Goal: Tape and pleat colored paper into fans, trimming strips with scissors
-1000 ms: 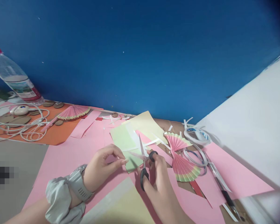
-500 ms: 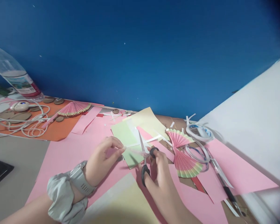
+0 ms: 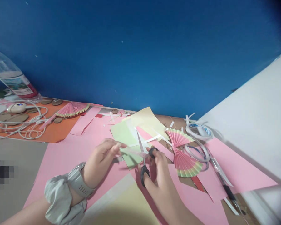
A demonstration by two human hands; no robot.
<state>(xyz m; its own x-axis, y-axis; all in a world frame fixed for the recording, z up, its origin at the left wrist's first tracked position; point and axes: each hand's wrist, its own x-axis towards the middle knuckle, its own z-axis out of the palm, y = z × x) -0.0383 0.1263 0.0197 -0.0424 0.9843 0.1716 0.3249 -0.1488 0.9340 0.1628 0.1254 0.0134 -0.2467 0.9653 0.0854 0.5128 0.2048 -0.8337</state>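
My right hand [image 3: 162, 178] holds a pair of scissors [image 3: 144, 162] by its black handles, thumb in the lower loop. The blades are spread wide: one points up and away, the other, pale and blurred, toward my left hand [image 3: 105, 157]. My left fingers are pinched together close to that blade's tip; whatever lies between them is too small to make out. Below the scissors rests a light green sheet [image 3: 121, 132], crossed by a narrow white strip [image 3: 152, 138]. A pale yellow sheet [image 3: 147, 120] lies partly behind it.
Pink paper [image 3: 84, 156] spreads under my hands, with another yellowish sheet [image 3: 124, 203] in front. To the right are a pleated paper fan [image 3: 186, 159], tape rolls [image 3: 199, 132] and a pen [image 3: 227, 187]. Leftward are another fan [image 3: 72, 109], a white cable [image 3: 35, 125] and a bottle [image 3: 16, 78].
My left hand has drawn slightly left and its fingertips have shifted. The right hand and the open scissors have hardly moved. The whole view has shifted a little.
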